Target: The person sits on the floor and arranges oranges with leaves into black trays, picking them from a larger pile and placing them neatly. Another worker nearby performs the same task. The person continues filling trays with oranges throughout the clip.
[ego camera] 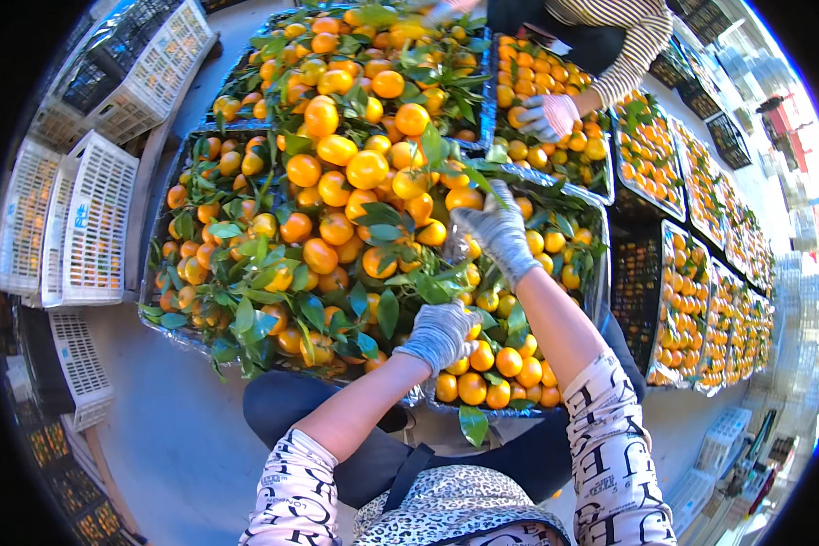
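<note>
My left hand [443, 334], in a grey knit glove, is at the left rim of a foil-lined crate [600, 273]. Its fingers curl down among mandarins and leaves, and whether they grip one is hidden. My right hand [498, 232], gloved alike, reaches farther forward to the edge of the large mandarin heap [334, 225]. Thumb and fingers are spread beside a mandarin [464, 198], and a long green leaf [479, 181] lies against the fingers. Loose mandarins [508, 362] with several leaves fill the near end of the crate below my hands.
A co-worker's gloved hand [549, 117] touches mandarins in another crate [611, 164] ahead. Filled crates [682, 300] stand in rows on the right. White plastic crates [92, 218] are stacked at the left. My knees [286, 403] are close to the crates' near edge.
</note>
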Demonstrator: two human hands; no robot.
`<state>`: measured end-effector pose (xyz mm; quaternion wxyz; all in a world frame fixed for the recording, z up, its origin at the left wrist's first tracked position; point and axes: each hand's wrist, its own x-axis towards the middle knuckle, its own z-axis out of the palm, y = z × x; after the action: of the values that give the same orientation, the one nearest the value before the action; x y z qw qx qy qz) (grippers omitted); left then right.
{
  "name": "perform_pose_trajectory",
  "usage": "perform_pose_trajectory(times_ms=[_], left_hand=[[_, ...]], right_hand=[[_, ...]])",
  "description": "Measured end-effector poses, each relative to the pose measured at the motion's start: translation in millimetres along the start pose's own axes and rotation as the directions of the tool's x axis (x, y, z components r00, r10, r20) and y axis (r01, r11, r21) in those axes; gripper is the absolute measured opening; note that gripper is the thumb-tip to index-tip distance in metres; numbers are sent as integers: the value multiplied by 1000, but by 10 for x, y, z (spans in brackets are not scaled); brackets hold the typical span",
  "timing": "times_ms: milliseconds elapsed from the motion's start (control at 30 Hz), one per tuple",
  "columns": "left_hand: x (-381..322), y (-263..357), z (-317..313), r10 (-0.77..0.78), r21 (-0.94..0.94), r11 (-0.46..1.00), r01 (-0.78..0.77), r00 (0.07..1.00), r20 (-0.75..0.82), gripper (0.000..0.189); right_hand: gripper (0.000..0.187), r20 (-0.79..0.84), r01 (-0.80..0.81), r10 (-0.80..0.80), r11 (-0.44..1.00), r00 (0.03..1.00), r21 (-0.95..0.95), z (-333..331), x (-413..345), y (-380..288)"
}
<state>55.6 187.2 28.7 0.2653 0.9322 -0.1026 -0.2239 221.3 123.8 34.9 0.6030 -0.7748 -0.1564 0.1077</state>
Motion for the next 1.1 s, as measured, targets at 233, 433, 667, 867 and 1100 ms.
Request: perform_pose_trajectory(times_ms=[233, 433, 667, 867, 1100], left_hand=[[82, -11, 157, -22, 16, 1000, 25, 988, -150, 34], [183, 20, 148, -114, 2, 993, 115, 986, -124, 37], [258, -4, 148, 9, 69, 998, 1, 991, -136, 24], [285, -31, 202, 51, 102, 994, -39, 991, -125, 16], [301, -57, 186, 27, 67, 997, -21, 996, -84, 15]], right_hand=[[57, -151, -326, 290, 799, 945, -506, -660, -1335, 262], [55, -68, -368, 395, 762, 916, -534, -545, -1695, 549], [51, 57, -252, 446, 602, 893, -757, -632, -1533, 273], [48, 117, -180, 521, 484, 846, -856, -587, -1439, 38], [52, 153, -111, 524, 439, 838, -892, -562, -1418, 6]])
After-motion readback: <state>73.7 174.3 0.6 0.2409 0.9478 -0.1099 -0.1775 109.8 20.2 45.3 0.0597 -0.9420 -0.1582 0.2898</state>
